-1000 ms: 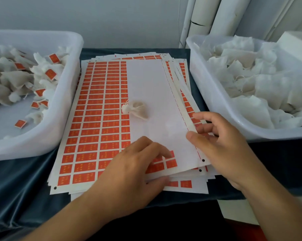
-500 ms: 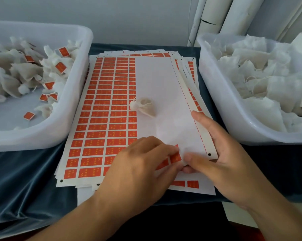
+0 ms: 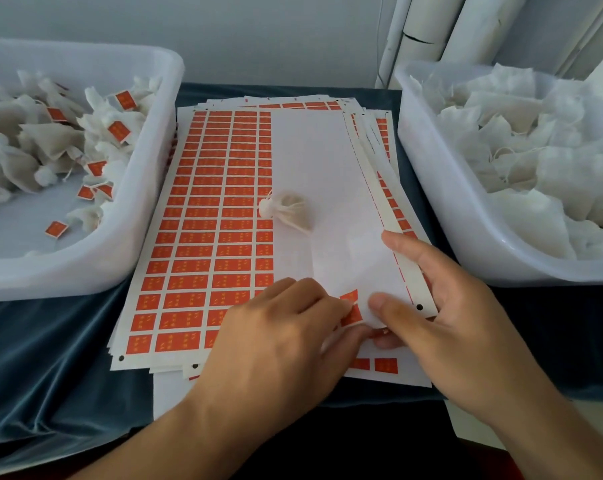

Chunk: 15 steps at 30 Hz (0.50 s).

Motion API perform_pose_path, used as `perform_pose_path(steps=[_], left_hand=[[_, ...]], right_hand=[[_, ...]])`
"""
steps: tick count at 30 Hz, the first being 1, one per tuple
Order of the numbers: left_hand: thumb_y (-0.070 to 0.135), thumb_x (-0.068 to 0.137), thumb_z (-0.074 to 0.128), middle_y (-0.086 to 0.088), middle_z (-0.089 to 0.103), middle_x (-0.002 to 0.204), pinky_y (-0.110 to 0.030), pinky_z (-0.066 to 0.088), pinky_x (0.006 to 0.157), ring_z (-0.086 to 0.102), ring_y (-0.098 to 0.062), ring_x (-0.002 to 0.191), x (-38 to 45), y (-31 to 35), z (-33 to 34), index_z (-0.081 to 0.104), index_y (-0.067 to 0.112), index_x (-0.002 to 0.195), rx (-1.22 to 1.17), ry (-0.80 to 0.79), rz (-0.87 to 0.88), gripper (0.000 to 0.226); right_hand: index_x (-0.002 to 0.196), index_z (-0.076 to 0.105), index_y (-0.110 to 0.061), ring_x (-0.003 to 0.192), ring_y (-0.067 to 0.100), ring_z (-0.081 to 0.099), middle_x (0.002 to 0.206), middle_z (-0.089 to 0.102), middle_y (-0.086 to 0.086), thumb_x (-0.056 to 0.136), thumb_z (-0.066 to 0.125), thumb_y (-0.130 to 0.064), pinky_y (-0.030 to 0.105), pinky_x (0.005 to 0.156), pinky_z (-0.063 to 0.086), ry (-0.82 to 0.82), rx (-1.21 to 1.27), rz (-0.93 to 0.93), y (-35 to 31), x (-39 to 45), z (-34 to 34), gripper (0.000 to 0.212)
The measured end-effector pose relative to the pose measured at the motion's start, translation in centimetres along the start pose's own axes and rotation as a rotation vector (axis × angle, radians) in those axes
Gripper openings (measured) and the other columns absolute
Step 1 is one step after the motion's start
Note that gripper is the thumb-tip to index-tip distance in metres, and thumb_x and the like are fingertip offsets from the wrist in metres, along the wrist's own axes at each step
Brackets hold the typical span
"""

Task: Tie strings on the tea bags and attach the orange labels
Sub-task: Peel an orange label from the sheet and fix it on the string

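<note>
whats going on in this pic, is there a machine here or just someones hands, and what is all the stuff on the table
No machine: these are a person's two bare hands, filmed by a camera worn on the head, looking forward and down. In the middle lies a stack of label sheets, with rows of orange labels on the top sheet's left and peeled bare paper on its right. A tied tea bag rests on that sheet. The left hand and the right hand meet at the sheet's near edge, fingers picking at an orange label there. The left tub holds bags already labelled; the right tub holds plain white bags.
</note>
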<state>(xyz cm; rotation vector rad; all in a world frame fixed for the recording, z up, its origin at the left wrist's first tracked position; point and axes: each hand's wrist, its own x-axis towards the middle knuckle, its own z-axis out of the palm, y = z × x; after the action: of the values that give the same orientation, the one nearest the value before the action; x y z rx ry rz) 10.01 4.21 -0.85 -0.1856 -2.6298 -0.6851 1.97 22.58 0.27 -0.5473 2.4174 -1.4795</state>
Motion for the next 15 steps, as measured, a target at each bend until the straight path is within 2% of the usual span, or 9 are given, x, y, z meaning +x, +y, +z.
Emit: perform_pose_path(steps=[3,7,12,15], left_hand=[[0.044,0.092,0.066,0.010,0.069,0.081,-0.029,0.055,0.053,0.061,-0.007,0.066,0.25,0.12,0.23,0.079,0.024,0.092,-0.025,-0.009,-0.050,0.024],[0.046,0.093,0.064,0.015,0.070,0.084,-0.023,0.056,0.058,0.063,-0.005,0.068,0.49,0.07,0.09,0.080,0.026,0.095,-0.112,-0.056,-0.115,0.025],[0.052,0.092,0.061,0.020,0.069,0.087,-0.018,0.056,0.061,0.066,-0.003,0.074,0.52,-0.09,-0.09,0.079,0.030,0.098,-0.214,-0.105,-0.178,0.028],[0.047,0.093,0.065,0.021,0.068,0.084,-0.014,0.053,0.063,0.066,-0.002,0.077,0.65,-0.12,-0.23,0.079,0.030,0.098,-0.254,-0.099,-0.196,0.022]], right_hand=[[0.136,0.042,-0.066,0.128,0.011,0.060,0.142,0.050,-0.035,0.084,0.067,-0.054,0.044,0.100,0.055,-0.011,-0.031,-0.007,-0.19,-0.07,0.07,0.059],[0.135,0.046,-0.064,0.129,0.005,0.057,0.139,0.046,-0.043,0.085,0.066,-0.052,0.041,0.100,0.056,-0.002,-0.067,-0.031,-0.33,-0.16,-0.10,0.055],[0.134,0.046,-0.062,0.131,-0.004,0.051,0.138,0.051,-0.038,0.085,0.062,-0.053,0.032,0.099,0.056,0.001,-0.132,-0.061,-0.33,-0.29,-0.16,0.052],[0.134,0.047,-0.061,0.128,-0.010,0.049,0.135,0.053,-0.038,0.086,0.062,-0.052,0.023,0.098,0.053,0.010,-0.161,-0.085,-0.32,-0.28,-0.22,0.051]])
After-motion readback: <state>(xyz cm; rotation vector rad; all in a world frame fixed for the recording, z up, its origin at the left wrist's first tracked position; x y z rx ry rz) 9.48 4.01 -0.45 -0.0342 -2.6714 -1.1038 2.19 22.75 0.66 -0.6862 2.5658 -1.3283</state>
